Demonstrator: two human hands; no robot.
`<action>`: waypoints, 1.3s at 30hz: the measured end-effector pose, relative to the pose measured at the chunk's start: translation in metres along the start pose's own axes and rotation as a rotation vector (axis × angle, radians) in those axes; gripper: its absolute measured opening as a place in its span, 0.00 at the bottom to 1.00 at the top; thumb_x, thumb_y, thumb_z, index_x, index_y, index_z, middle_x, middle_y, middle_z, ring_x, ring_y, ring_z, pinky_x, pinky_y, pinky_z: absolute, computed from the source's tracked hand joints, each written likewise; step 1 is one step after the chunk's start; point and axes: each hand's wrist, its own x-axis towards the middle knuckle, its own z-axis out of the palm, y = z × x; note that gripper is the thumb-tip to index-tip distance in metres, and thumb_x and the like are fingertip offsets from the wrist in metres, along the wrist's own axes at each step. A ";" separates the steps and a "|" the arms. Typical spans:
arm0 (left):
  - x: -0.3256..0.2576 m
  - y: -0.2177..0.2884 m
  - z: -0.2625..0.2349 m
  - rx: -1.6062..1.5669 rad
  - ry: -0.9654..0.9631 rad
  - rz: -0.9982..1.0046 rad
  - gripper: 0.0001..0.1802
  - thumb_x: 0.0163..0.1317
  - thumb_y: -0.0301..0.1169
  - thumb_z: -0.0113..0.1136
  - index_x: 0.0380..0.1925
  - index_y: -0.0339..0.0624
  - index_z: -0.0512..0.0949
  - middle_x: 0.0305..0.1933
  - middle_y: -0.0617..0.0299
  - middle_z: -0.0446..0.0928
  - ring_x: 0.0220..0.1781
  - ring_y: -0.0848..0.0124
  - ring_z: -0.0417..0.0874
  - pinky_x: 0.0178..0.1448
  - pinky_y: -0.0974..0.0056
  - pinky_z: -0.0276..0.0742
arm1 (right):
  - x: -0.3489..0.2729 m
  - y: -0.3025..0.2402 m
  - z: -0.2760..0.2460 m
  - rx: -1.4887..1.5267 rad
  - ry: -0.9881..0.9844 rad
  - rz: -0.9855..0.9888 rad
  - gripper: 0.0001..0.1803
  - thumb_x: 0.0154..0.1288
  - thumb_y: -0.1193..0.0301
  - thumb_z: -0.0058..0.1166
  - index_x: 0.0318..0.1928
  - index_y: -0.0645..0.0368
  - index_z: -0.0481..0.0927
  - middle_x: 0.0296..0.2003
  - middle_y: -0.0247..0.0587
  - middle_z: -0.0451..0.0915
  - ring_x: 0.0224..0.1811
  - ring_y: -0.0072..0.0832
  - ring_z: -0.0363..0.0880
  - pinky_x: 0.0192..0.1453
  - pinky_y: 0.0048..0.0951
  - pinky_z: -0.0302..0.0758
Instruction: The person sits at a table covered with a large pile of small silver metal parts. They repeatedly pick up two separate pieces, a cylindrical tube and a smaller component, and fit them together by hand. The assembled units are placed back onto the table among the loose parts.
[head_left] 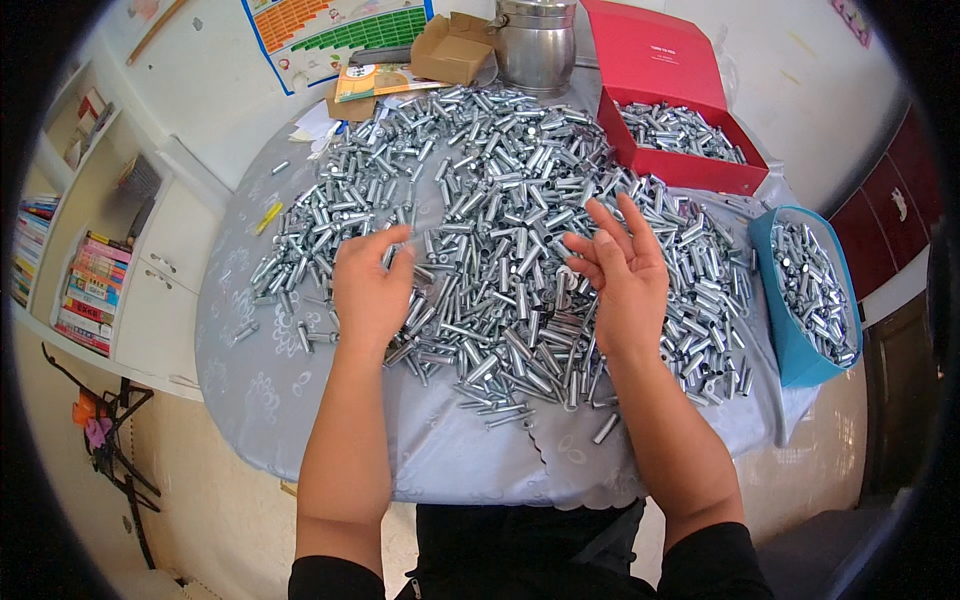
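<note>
A wide heap of silver metal sleeves and bolts [520, 290] covers much of the table; they look like expansion anchors. Above its left part is my left hand [372, 288], back upward. Its index finger and thumb point right with a gap between their tips, and nothing shows in that gap; the other fingers are hidden. My right hand [632, 285] is raised over the right part of the heap, palm turned up and inward. Its fingers are spread, with the thumb across the palm side, and I see nothing held. Small washers lie among the pieces below it.
A red box [690, 175] with its lid up and a blue bin [790, 330], both holding metal pieces, stand right. Behind are a metal pot [536, 45], a small cardboard box [452, 48] and booklets [375, 82]. A yellow cutter-like item [268, 217] lies left on the grey tablecloth [255, 390].
</note>
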 end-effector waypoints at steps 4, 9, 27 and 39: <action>-0.002 -0.015 0.002 0.208 -0.224 0.248 0.13 0.49 0.25 0.60 0.38 0.42 0.83 0.45 0.58 0.82 0.54 0.57 0.75 0.61 0.58 0.68 | -0.005 -0.003 0.003 -0.076 -0.064 0.079 0.20 0.71 0.74 0.47 0.61 0.66 0.67 0.51 0.49 0.79 0.36 0.27 0.84 0.35 0.23 0.80; -0.002 0.000 -0.005 0.276 -0.308 0.191 0.12 0.48 0.26 0.60 0.35 0.42 0.83 0.45 0.59 0.82 0.56 0.56 0.74 0.64 0.57 0.65 | -0.006 -0.002 0.003 -0.092 -0.075 0.105 0.16 0.70 0.73 0.49 0.55 0.68 0.72 0.43 0.44 0.82 0.28 0.23 0.81 0.30 0.21 0.77; 0.001 -0.010 -0.009 0.219 -0.357 0.267 0.10 0.47 0.27 0.64 0.33 0.45 0.80 0.42 0.61 0.80 0.54 0.56 0.73 0.62 0.55 0.63 | -0.009 0.001 0.003 -0.193 -0.106 0.083 0.13 0.69 0.71 0.50 0.50 0.65 0.76 0.38 0.40 0.82 0.23 0.18 0.78 0.25 0.17 0.72; -0.002 0.015 0.006 -0.662 -0.225 -0.039 0.11 0.57 0.25 0.63 0.41 0.42 0.78 0.35 0.62 0.80 0.39 0.71 0.78 0.44 0.67 0.73 | -0.010 -0.003 0.006 -0.196 -0.112 0.103 0.11 0.69 0.70 0.51 0.46 0.65 0.79 0.33 0.38 0.82 0.19 0.15 0.73 0.21 0.17 0.68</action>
